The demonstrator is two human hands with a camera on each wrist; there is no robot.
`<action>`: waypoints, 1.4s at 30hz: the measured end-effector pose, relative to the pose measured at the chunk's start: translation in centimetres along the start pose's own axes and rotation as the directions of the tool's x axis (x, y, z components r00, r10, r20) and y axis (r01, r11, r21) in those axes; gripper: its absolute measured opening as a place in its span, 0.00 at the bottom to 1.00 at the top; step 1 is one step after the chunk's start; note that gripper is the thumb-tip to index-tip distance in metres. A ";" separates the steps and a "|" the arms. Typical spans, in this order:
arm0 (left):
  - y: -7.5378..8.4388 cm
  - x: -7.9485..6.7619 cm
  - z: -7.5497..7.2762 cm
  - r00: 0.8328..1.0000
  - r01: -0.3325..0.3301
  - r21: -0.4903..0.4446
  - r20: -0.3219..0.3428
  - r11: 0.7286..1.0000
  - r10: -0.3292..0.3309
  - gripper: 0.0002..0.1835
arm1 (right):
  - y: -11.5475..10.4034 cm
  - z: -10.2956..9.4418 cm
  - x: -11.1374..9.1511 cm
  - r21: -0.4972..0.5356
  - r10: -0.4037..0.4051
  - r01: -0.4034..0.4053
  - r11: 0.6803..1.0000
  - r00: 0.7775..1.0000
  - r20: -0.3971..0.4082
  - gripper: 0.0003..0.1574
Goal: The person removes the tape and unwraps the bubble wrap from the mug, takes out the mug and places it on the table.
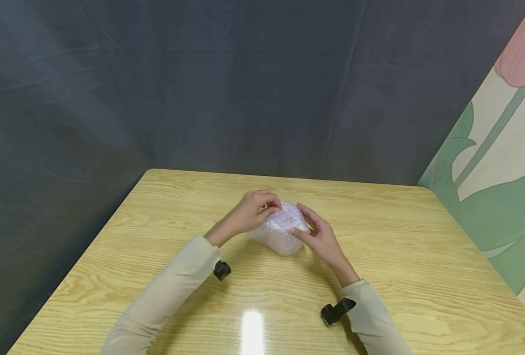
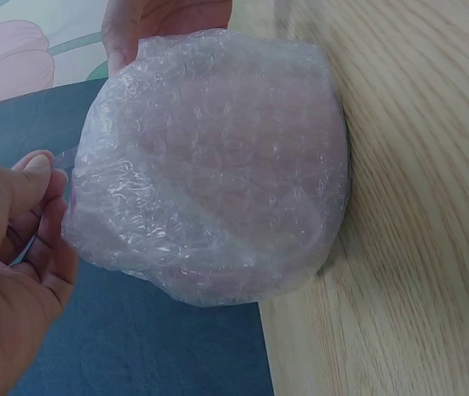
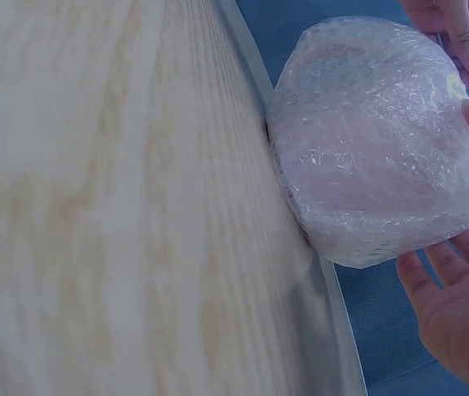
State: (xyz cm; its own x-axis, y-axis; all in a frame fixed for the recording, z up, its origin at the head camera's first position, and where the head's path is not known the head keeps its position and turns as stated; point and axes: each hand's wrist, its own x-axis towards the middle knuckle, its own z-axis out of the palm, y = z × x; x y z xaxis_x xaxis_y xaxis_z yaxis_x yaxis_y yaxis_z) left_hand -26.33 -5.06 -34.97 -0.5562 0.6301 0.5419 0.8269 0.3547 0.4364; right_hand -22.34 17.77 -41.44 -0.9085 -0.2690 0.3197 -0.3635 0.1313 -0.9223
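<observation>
A rounded bundle in bubble wrap (image 1: 280, 231) stands on the wooden table; something pinkish shows faintly through the wrap, its kind hidden. My left hand (image 1: 255, 212) is at the bundle's upper left. In the left wrist view, thumb and fingertips of the left hand (image 2: 20, 223) pinch a clear strip (image 2: 66, 158) at the top of the wrap; whether it is tape or a wrap edge I cannot tell. The right hand (image 1: 322, 236) grips the bundle's right side, with the thumb on the near part and fingers spread round the far part, as the right wrist view also shows (image 3: 465, 305).
The light wooden table (image 1: 422, 276) extends on all sides of the bundle. Dark cloth (image 1: 244, 88) hangs behind and to the left, and a flower-patterned surface (image 1: 506, 197) is at the right. Each wrist wears a small black camera (image 1: 222, 270).
</observation>
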 end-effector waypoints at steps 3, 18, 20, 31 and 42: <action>0.1 -0.2 -0.1 1.000 0.011 0.000 0.003 1.000 -0.011 0.03 | 0.0 0.0 0.0 0.002 0.002 -0.002 1.000 1.000 -0.002 0.42; 0.2 -0.5 -0.3 1.000 -0.008 0.009 -0.008 1.000 0.008 0.03 | 0.1 -0.1 0.1 -0.016 -0.016 0.016 1.000 1.000 -0.001 0.42; 0.2 -0.6 -0.4 1.000 -0.013 0.009 -0.008 1.000 0.013 0.03 | 0.1 0.0 0.1 -0.018 -0.016 0.016 1.000 1.000 0.000 0.42; 0.1 -0.8 -0.6 1.000 -0.029 0.011 0.000 1.000 0.029 0.03 | 0.1 -0.1 0.0 -0.023 0.000 0.000 1.000 1.000 -0.010 0.42; 0.0 -1.4 -1.0 0.999 -0.032 0.008 -0.016 0.999 0.032 0.04 | 0.1 -0.2 0.0 -0.028 0.002 -0.002 1.000 1.000 -0.008 0.42</action>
State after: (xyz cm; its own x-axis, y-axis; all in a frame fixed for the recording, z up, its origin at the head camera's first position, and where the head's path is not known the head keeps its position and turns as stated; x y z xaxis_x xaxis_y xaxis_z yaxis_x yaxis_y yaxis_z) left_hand -25.64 -6.67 -35.00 -0.5303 0.6298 0.5675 0.8451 0.3399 0.4125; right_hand -22.44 17.92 -41.47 -0.9110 -0.2608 0.3196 -0.3670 0.1587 -0.9166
